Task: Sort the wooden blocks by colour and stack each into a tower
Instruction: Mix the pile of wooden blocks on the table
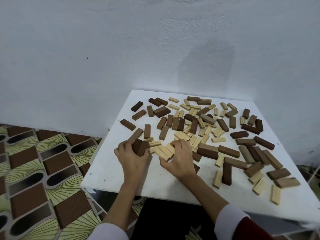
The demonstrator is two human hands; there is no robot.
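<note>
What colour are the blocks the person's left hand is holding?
Dark brown. The left hand grips a couple of dark brown blocks, seen in the head view.

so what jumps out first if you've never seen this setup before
A jumble of dark and pale wooden blocks lies spread across the white table, unsorted, with no tower standing. At the near left edge of the pile, the left hand grips a few dark blocks, while the right hand closes on a row of pale blocks lying side by side.

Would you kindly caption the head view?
Left hand grips dark blocks, right hand gathers light blocks on white table.
</note>
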